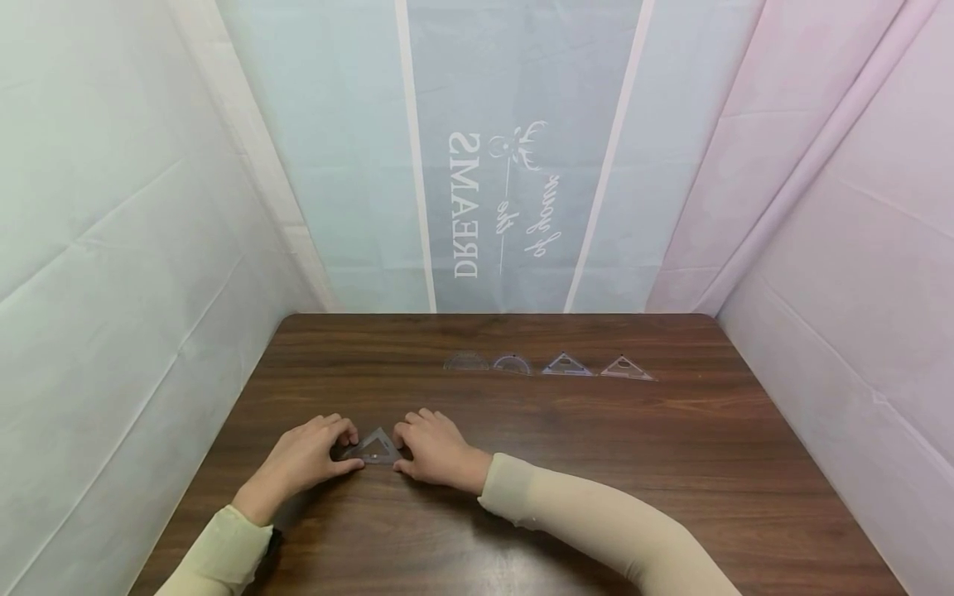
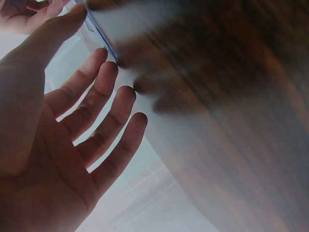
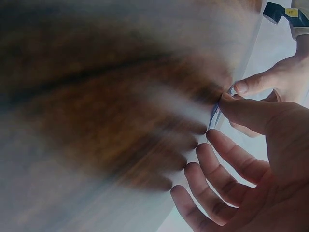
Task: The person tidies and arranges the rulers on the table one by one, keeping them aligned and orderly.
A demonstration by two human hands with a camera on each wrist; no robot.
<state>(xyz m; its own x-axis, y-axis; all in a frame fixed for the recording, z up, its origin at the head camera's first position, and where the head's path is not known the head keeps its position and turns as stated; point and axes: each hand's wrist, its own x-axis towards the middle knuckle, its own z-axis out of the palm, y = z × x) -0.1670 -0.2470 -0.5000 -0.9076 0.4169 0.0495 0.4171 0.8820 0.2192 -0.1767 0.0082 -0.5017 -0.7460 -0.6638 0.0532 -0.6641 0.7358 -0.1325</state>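
A clear triangular set square (image 1: 382, 460) lies at the front left of the table, its peak pointing away from me. My left hand (image 1: 307, 454) pinches its left corner between thumb and fingers. At the right corner, my right hand (image 1: 436, 449) grips it the same way. In the left wrist view the set square (image 2: 102, 35) appears as a thin bluish edge by the thumb and forefinger, while the other fingertips touch or nearly touch the tabletop. The right wrist view shows the set square (image 3: 214, 115) edge-on between thumb and fingers, partly hidden.
Farther back on the brown wooden table (image 1: 671, 463) is a row: a clear protractor (image 1: 466, 362), a smaller bluish protractor (image 1: 513, 361), a blue-edged set square (image 1: 568, 371) and a clear, longer set square (image 1: 626, 374). Cloth walls (image 1: 134, 314) enclose the table's sides and back.
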